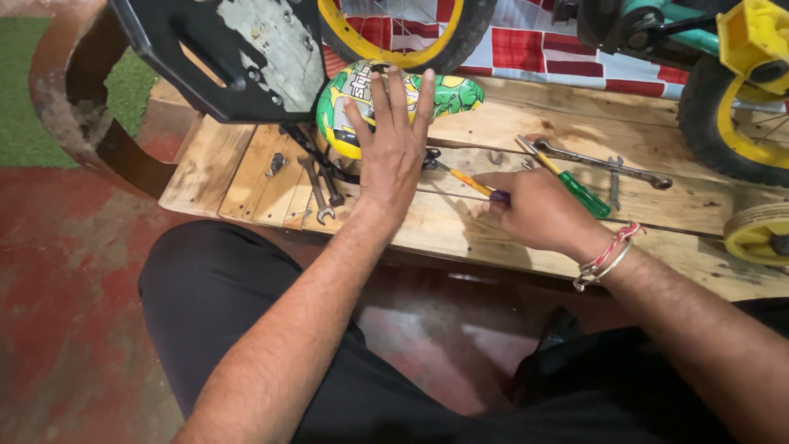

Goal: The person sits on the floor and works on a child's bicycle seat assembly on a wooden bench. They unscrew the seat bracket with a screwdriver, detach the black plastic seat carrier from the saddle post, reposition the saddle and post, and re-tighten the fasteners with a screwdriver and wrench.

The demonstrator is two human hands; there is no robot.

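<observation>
The cover under the left hand is green and yellow with a cartoon print and white patches. The right hand pinches a screwdriver with a purple and orange handle; a second screwdriver has a green handle and yellow shaft collar. The bracelet on the right wrist is red and white thread beside silver metal. The table is pale bare wood. The wrenches are dull grey. The wheel has a yellow rim and black tyre. The cloth behind is red-and-white checked. The floor is worn red, the mat green. The trousers are black.
</observation>
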